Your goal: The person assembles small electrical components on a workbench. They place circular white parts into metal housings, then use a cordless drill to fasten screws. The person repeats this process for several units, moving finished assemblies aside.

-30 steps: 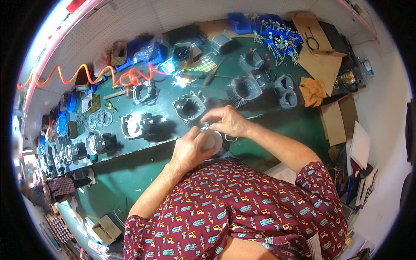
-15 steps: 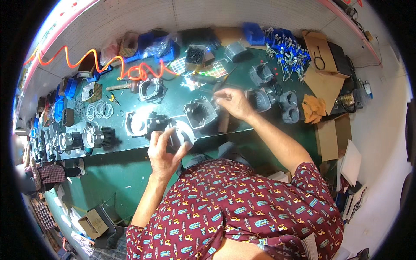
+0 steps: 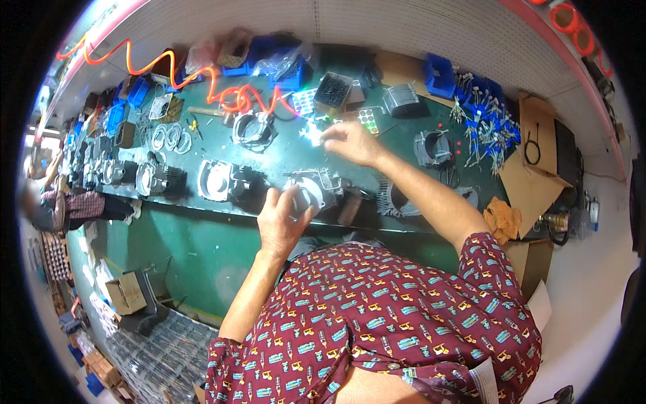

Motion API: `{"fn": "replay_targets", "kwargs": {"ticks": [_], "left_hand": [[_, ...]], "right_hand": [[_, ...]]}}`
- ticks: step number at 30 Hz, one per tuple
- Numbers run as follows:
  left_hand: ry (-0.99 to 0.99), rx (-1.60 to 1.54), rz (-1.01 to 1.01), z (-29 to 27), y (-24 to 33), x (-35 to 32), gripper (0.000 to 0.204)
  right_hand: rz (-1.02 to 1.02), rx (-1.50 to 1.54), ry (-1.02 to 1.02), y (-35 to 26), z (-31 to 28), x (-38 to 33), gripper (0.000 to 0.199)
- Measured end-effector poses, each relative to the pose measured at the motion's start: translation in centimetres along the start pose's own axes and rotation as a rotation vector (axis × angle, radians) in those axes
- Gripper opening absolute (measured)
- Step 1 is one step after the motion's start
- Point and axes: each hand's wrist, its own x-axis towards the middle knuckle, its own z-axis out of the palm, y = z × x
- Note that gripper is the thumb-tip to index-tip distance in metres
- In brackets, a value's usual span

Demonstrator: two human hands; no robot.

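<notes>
My left hand point(image 3: 281, 219) rests on the round face of a grey metal motor housing point(image 3: 316, 190) that lies at the near edge of the green workbench point(image 3: 269, 158). My right hand point(image 3: 351, 143) reaches out over the middle of the bench, fingers pinched together beside a bright shiny spot point(image 3: 312, 133); whether it holds a small part I cannot tell. Two more finned housings point(image 3: 232, 182) lie to the left of the one I touch.
Blue parts bins point(image 3: 441, 74), an orange coiled air hose point(image 3: 222, 84), metal rings point(image 3: 168, 137) and more housings point(image 3: 431, 147) crowd the bench. Cardboard boxes point(image 3: 538, 161) stand at the right. Another person point(image 3: 50, 202) is at the far left.
My right hand has moved away from the left and reached farther back onto the bench. My left hand has gone from the object held near my body onto the housing at the bench edge.
</notes>
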Motion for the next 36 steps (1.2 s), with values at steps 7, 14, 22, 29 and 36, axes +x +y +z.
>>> {"fn": "replay_targets", "kwargs": {"ticks": [7,14,22,29,36], "left_hand": [[-0.052,0.156,-0.044,2.9,0.4,0.4,0.049],[-0.123,0.197,-0.131,4.1,0.9,1.2,0.047],[-0.173,0.174,-0.174,4.6,0.4,1.6,0.05],[-0.208,0.142,-0.203,4.5,0.2,2.0,0.052],[-0.218,0.154,-0.193,4.9,-0.1,2.3,0.052]], "right_hand": [[-0.128,-0.094,-0.238,-0.1,-0.8,2.0,0.034],[-0.226,-0.185,-0.394,0.5,1.1,3.5,0.034],[-0.214,-0.222,-0.539,1.4,2.8,4.6,0.038],[-0.286,-0.251,-0.605,1.7,3.8,5.2,0.04],[-0.275,-0.288,-0.659,1.8,3.8,6.1,0.034]]}}
